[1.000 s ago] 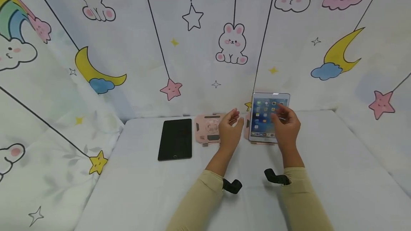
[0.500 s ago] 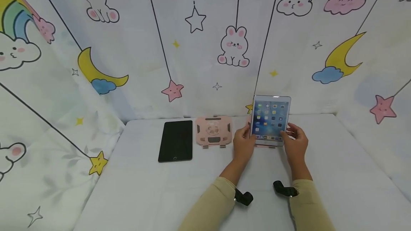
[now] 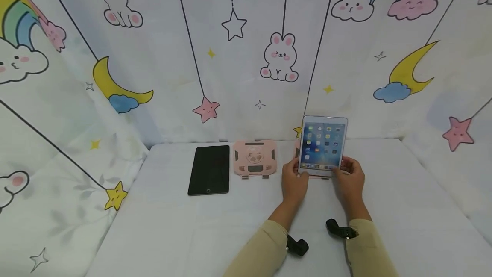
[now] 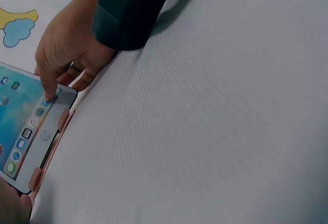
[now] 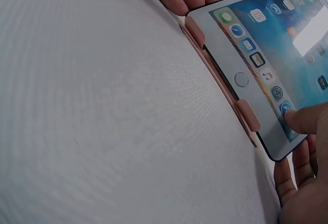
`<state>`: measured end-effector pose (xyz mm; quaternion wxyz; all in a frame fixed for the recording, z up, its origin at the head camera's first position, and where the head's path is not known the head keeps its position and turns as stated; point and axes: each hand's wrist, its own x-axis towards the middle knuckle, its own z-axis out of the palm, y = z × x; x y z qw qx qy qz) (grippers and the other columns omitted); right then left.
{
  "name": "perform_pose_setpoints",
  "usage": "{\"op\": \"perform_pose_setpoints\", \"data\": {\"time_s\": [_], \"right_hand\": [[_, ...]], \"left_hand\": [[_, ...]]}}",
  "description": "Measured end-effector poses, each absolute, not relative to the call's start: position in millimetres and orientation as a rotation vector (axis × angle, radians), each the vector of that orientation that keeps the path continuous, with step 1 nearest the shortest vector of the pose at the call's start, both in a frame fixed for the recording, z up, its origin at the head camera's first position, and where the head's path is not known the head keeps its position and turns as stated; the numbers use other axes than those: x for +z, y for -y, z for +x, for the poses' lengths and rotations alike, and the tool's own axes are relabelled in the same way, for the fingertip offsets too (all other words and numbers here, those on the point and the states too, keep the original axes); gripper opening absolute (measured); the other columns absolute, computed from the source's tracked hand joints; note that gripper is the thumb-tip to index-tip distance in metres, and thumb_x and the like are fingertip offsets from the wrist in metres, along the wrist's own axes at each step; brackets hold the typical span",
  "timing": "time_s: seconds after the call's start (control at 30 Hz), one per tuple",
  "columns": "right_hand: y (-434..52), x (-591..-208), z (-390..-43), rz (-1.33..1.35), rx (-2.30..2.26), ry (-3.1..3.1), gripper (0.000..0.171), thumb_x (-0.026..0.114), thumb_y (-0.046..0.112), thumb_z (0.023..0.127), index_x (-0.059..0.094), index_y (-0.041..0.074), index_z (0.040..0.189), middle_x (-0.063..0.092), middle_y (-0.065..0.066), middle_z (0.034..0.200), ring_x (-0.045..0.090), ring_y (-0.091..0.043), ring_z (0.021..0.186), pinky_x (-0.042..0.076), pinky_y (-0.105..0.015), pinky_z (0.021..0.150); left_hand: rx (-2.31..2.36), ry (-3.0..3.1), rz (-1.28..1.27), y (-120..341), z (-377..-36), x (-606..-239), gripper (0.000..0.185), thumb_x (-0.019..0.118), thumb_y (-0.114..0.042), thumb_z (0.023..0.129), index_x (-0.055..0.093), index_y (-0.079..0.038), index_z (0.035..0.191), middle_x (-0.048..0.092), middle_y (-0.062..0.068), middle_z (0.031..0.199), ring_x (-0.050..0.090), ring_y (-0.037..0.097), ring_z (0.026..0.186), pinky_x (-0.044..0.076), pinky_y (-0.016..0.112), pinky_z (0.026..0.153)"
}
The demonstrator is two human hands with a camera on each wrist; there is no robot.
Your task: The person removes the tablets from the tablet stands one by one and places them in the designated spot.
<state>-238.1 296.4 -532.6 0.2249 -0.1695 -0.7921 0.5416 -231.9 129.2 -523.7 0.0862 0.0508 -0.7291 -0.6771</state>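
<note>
Left hand (image 3: 294,181) and right hand (image 3: 350,178) pinch the lit tablet's (image 3: 322,146) bottom corners. It leans upright in the pink stand (image 5: 245,112) on the desk (image 3: 173,225).

Two tablets are in view: a lit one (image 3: 323,146) pinched between the fingers of both hands, and a dark one (image 3: 209,169) lying well left of the left fingers. Two pink stands show: one (image 3: 254,158) just left of the left fingers, the other (image 5: 221,73) under the lit tablet at the fingertips.

No readable text, brand or number is shown; only small app icons are seen on the lit tablet (image 3: 322,146), their labels too blurred.
</note>
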Motion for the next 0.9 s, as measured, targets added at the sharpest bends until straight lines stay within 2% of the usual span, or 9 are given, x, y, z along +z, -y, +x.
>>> {"op": "perform_pose_setpoints", "data": {"time_s": [0.17,0.4,0.7,0.9], "right_hand": [[-295.0,-532.9,-235.8,-0.479,1.479,2.205,0.045,0.07,0.005,0.093,0.056,0.004,0.136,0.056,-0.005,0.116,0.052,-0.006,0.103,0.042,-0.009,0.08],[-294.4,-533.0,-235.4,-0.474,1.442,2.237,0.045,0.069,0.007,0.095,0.054,0.003,0.138,0.058,-0.012,0.121,0.052,-0.012,0.107,0.041,-0.01,0.081],[-294.7,-530.7,-240.9,-0.453,1.454,2.183,0.043,0.067,0.002,0.094,0.055,0.0,0.136,0.059,-0.015,0.119,0.052,-0.017,0.109,0.042,-0.02,0.088],[-296.9,-529.0,-237.7,-0.512,1.46,2.201,0.044,0.064,0.001,0.095,0.054,0.0,0.138,0.058,-0.015,0.123,0.05,-0.017,0.111,0.042,-0.02,0.088]], "left_hand": [[-1.99,2.078,0.251,-143.5,-230.8,-525.4,0.049,0.066,0.003,0.079,0.068,-0.008,0.127,0.061,0.002,0.113,0.06,0.017,0.102,0.053,0.028,0.087],[-1.837,2.138,0.303,-150.2,-231.1,-525.5,0.053,0.069,0.005,0.074,0.07,-0.01,0.125,0.064,0.001,0.108,0.059,0.013,0.097,0.053,0.029,0.085],[-1.87,2.144,0.277,-147.4,-233.2,-518.0,0.049,0.068,0.005,0.076,0.071,-0.008,0.123,0.062,0.0,0.103,0.058,0.013,0.094,0.051,0.026,0.083],[-1.875,2.134,0.23,-150.7,-232.9,-522.2,0.042,0.069,0.007,0.08,0.07,-0.008,0.119,0.063,0.001,0.104,0.059,0.012,0.096,0.055,0.03,0.086]]}}
